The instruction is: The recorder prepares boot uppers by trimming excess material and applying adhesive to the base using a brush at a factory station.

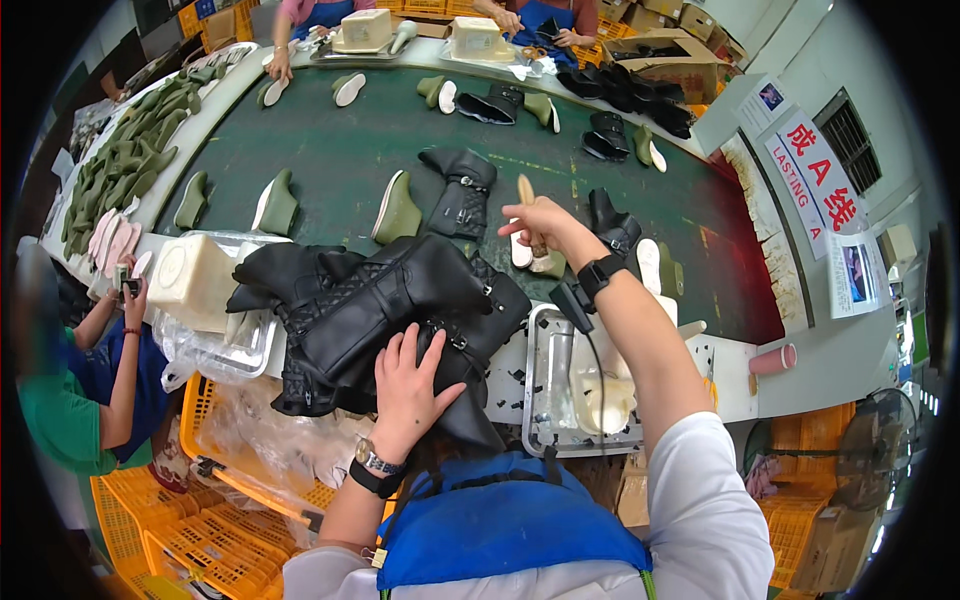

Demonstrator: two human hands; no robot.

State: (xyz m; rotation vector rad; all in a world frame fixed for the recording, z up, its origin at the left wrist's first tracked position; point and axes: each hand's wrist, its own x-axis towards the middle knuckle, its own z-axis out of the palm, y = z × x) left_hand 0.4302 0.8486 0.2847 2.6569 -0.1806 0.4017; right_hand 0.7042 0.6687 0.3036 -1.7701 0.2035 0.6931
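My left hand (408, 385) lies spread on a pile of black buckled boots (385, 300) at the near edge of the work surface. Farther right, my right hand (548, 226) grips a tan wooden-handled tool (526, 190) that looks like a brush. Its handle points up and away, and its lower end is partly hidden by the hand. Just below that hand is a green shoe with a pale sole (546, 264), partly covered. One black boot (465, 195) lies on the green belt to the left of the right hand, another (612, 222) to its right.
A metal tray (537, 400) with a pale container (603, 395) stands near right; a white tub (190, 283) stands left. Green shoes (400, 208) and black boots line the belt (330, 140). Co-workers (110, 390) work left and across. Orange crates (215, 545) stand below.
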